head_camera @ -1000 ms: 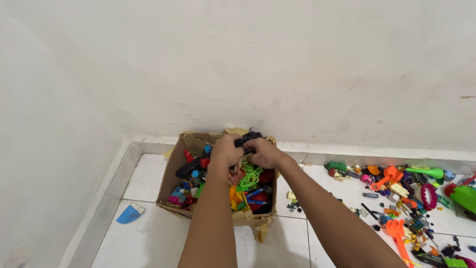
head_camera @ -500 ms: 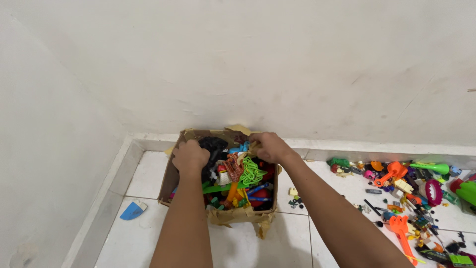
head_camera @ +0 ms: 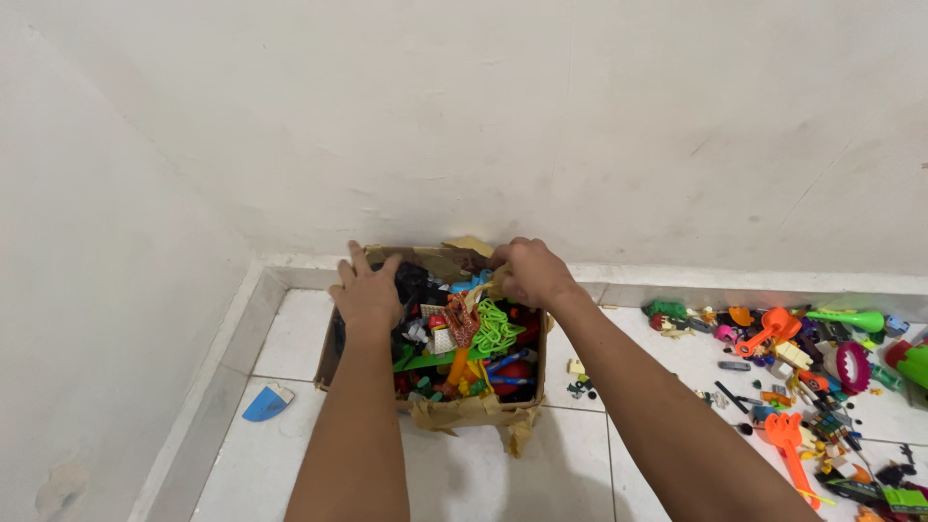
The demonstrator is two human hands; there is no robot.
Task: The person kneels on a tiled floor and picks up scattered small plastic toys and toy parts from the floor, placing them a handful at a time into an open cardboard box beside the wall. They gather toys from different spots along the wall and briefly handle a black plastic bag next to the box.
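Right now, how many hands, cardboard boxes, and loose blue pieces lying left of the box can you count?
Hands: 2, the left hand flat on the box's left edge and the right hand gripping its back right edge.
Cardboard box: 1, full of mixed toys.
Blue piece on the floor tiles left of the box: 1.
Total: 4.

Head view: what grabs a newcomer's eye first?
The torn brown cardboard box crammed with bright plastic toys, set in the corner against the white wall, with a lime-green looped plastic piece on top. The left hand rests on the box's left rim, and the right hand grips its far edge. At right, a scatter of colourful small toys covers the white tiled floor.
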